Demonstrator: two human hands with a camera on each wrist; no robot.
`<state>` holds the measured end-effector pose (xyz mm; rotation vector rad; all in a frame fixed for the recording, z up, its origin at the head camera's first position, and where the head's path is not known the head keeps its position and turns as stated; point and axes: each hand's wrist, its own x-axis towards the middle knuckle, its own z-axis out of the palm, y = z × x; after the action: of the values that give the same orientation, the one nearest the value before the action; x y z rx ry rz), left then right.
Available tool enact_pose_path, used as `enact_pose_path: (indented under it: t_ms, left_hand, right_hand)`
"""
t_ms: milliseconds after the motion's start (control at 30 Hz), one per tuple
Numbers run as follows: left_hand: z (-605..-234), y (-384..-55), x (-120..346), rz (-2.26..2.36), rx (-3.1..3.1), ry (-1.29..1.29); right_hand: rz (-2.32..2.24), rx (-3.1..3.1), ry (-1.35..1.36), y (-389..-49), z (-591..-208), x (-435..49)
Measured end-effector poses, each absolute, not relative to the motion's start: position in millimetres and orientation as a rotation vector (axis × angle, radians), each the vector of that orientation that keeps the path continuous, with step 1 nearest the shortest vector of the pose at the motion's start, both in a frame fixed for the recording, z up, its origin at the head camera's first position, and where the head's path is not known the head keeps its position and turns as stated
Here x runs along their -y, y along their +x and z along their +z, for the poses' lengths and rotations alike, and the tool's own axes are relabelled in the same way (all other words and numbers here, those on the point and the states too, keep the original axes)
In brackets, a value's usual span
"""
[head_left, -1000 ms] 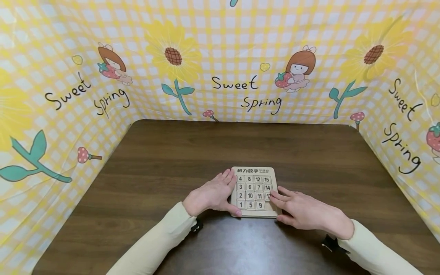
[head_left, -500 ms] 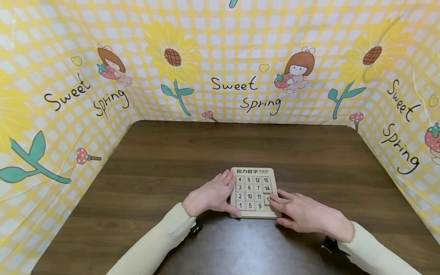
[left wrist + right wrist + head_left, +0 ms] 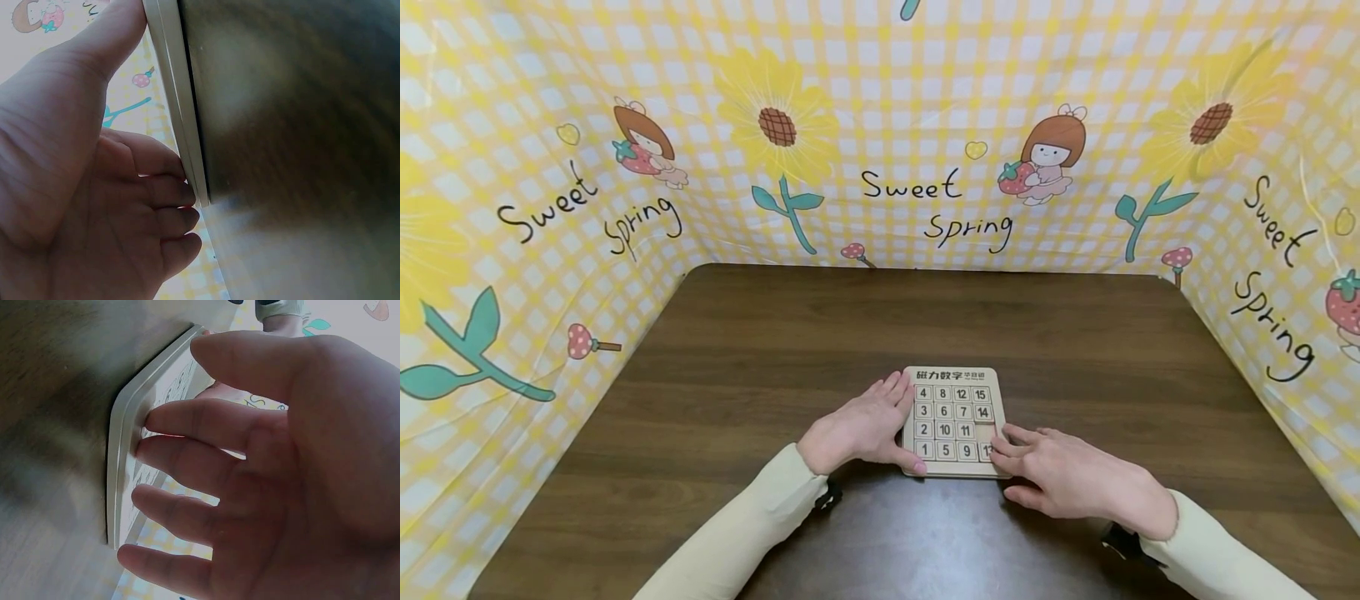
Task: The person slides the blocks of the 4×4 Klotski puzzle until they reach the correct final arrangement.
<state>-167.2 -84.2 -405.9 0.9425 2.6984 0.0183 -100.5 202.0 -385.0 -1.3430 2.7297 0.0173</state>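
A wooden sliding number puzzle (image 3: 955, 470) lies flat on the table. My left hand (image 3: 863, 425) rests along its left side, thumb on the lower left corner and fingertips near the upper left edge. In the left wrist view those fingers (image 3: 175, 190) touch the board's side. My right hand (image 3: 1067, 471) touches the 13 tile (image 3: 987, 451) with extended fingertips, partly covering it. That tile sits in the bottom right slot, beside the 9 tile (image 3: 967, 451). A bare slot (image 3: 984, 432) shows just above it, below the 14 tile (image 3: 982, 412).
The dark wooden table (image 3: 850, 325) extends around the puzzle on every side. A yellow checked cloth (image 3: 880, 100) with flowers and lettering hangs behind the table and along both sides.
The 13 tile has slid down one row under my right fingers, from the slot beside 11 to the one beside 9. My left hand has stayed in place.
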Motion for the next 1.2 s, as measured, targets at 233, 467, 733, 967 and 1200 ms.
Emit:
enact_pose_path:
  t_ms: [233, 467, 733, 967, 1200]
  left_hand:
    - [-406, -167, 85, 0.013, -2.697, 0.952]
    - [-405, -167, 86, 0.029, -2.698, 0.942]
    - [-405, -167, 85, 0.036, -2.696, 0.954]
    - [-406, -166, 86, 0.031, -2.705, 0.964]
    - [-406, -166, 86, 0.026, -2.709, 0.971]
  right_hand:
    - [-0.074, -2.7, -1.286, -104, -381, -203]
    - [-0.108, -2.742, -1.258, -120, -382, -199]
    - [-0.09, -2.806, -1.21, -134, -392, -197]
    - [-0.102, -2.767, -1.147, -136, -395, -199]
    - [-0.099, -2.761, -1.172, -135, -394, -200]
